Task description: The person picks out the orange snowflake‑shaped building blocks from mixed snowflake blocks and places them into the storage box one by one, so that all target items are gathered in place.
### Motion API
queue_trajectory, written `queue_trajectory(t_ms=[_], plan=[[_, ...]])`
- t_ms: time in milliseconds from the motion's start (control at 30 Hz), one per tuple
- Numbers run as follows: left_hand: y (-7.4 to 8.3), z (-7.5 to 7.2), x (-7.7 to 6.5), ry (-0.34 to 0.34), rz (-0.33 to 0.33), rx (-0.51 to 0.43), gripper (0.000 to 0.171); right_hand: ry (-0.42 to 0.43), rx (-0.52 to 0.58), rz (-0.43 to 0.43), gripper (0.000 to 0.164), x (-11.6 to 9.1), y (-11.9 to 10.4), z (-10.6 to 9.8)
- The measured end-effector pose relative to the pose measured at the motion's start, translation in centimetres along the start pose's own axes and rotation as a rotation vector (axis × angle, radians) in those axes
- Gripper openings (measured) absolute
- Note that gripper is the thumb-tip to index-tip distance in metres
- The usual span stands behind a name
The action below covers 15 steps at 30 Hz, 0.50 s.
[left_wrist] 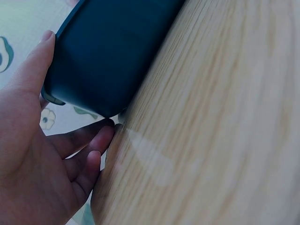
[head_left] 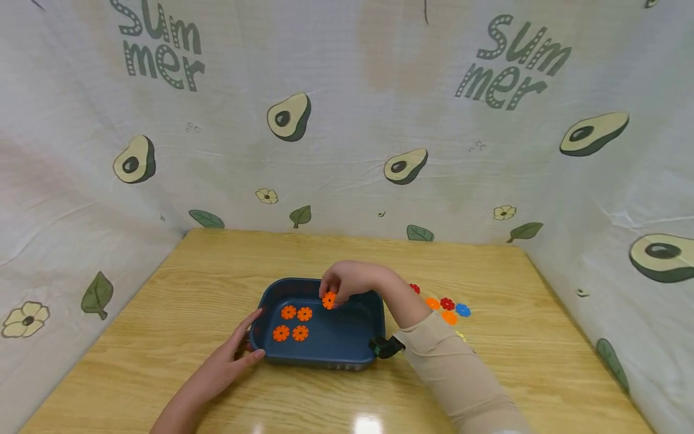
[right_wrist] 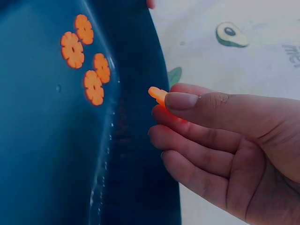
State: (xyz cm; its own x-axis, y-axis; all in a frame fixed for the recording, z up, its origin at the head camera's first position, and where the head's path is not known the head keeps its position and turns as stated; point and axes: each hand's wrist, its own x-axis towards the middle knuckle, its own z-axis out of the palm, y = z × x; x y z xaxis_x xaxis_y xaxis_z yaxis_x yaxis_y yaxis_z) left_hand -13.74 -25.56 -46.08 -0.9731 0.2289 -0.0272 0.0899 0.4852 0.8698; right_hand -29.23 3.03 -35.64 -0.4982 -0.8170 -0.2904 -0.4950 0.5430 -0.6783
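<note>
In the head view, a dark blue tray (head_left: 336,337) sits on the table with several orange snowflake discs (head_left: 300,333) lying flat in its left half. My right hand (head_left: 349,280) is above the tray's far side, pinching another orange snowflake disc (head_left: 329,300). The right wrist view shows that disc (right_wrist: 158,95) between thumb and index finger, the other fingers bent below it. At the tray's left end, my left hand (head_left: 233,358) grips the corner. In the left wrist view, its thumb lies along the tray wall (left_wrist: 103,61) and its fingers curl near the base.
Right of the tray, partly behind my right forearm, lie loose discs: orange (head_left: 449,317), red (head_left: 447,303), blue (head_left: 463,310) and yellow. A black clip-like object (head_left: 386,346) sits at the tray's right edge. A printed cloth (head_left: 347,199) hangs behind and beside the wooden table (head_left: 217,271).
</note>
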Motion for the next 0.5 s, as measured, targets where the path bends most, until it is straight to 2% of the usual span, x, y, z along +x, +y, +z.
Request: queue_trajectory(t_ms=[167, 500], plan=[[-0.1, -0.1, 0.0, -0.018, 0.009, -0.020, 0.073, -0.042, -0.005, -0.013, 0.033, 1.2, 0.2, 0.2], [0.0, 0.0, -0.1, -0.013, 0.023, -0.010, 0.073, -0.093, -0.005, 0.010, 0.028, 3.4, 0.4, 1.1]])
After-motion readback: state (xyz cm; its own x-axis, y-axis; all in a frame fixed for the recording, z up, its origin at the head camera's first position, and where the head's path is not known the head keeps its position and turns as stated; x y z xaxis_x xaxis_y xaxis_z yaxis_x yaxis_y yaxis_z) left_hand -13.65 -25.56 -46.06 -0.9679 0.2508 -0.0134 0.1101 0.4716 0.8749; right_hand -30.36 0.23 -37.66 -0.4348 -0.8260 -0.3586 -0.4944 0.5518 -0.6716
